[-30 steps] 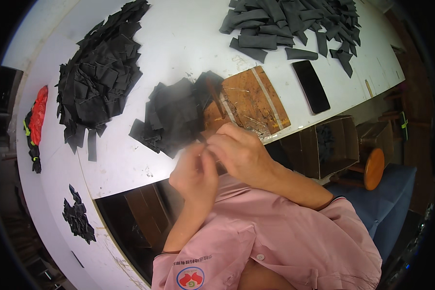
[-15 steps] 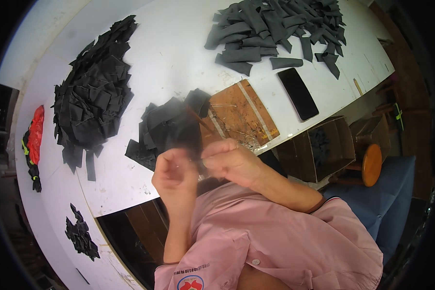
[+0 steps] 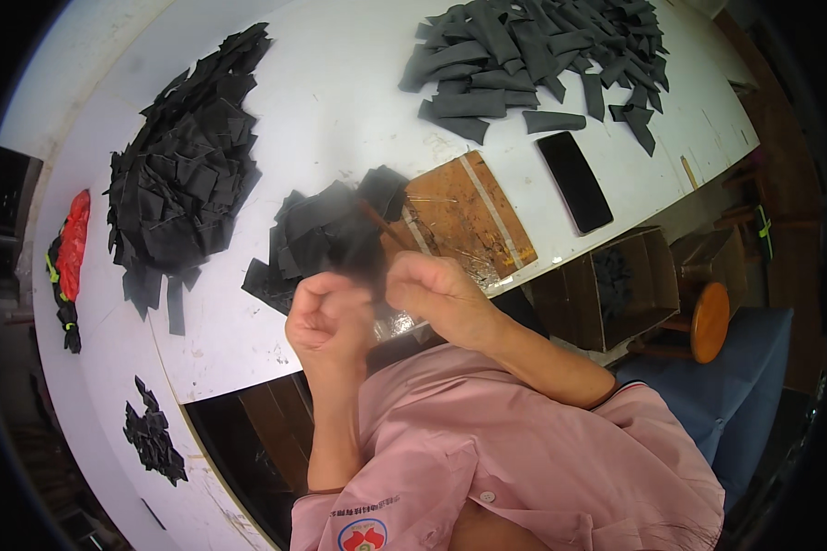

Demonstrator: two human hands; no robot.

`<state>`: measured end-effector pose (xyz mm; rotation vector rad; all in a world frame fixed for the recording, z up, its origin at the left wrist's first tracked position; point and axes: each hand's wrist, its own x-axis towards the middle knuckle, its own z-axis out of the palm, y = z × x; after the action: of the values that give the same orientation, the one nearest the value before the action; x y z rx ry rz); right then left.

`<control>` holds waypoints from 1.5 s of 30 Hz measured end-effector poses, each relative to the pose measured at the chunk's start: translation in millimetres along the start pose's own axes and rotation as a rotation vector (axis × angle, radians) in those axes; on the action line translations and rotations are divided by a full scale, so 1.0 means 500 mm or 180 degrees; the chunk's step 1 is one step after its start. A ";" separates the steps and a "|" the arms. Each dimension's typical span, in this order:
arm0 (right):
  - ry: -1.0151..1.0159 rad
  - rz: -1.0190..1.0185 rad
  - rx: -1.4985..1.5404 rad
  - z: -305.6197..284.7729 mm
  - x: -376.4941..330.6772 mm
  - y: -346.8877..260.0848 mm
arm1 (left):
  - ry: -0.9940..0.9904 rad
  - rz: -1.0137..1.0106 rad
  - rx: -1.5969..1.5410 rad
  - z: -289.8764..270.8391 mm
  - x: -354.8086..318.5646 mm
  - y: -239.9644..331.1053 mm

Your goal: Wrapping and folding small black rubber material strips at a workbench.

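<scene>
My left hand [image 3: 329, 317] is held up at the table's near edge, fingers curled in, its tips smeared by motion. Close beside it, on the right, my right hand [image 3: 435, 289] is closed in a pinch. Whatever either hand holds is hidden or too small to make out. Just beyond them lies a heap of flat black fabric pieces [image 3: 317, 234], next to a worn brown board [image 3: 469, 216] with pale strips of tape across it. A thin brown stick [image 3: 383, 223] slants between heap and board, its lower end hidden behind my hands.
A large pile of black fabric pieces [image 3: 184, 184] covers the left side of the white table [image 3: 340, 83]. Rolled dark grey fabric tubes [image 3: 524, 55] are heaped at the back, near a black phone [image 3: 574, 182]. Cardboard boxes [image 3: 648, 275] and a wooden stool [image 3: 710, 321] stand lower right.
My hands have drawn slightly apart, leaving a wider gap between them; both fingers stay curled. The whole view has shifted a little. The fabric heaps and board look the same.
</scene>
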<state>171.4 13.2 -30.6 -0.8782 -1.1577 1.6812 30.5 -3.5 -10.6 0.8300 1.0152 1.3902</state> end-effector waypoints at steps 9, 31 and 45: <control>-0.0008 -0.1442 -0.0798 -0.003 0.005 -0.028 | -0.0597 -0.0356 -0.0758 0.022 -0.016 0.042; 0.0397 -0.0801 -0.0868 0.001 0.007 -0.028 | -0.0443 -0.0837 -0.1313 0.000 0.001 -0.011; 0.0044 0.0120 -0.0551 -0.021 0.090 -0.185 | -0.0777 -0.2094 -0.3485 0.059 0.106 0.093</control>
<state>189.7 74.1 50.6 -1.0226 -1.2992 1.6198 35.8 54.5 39.2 -0.1613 0.1790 0.9968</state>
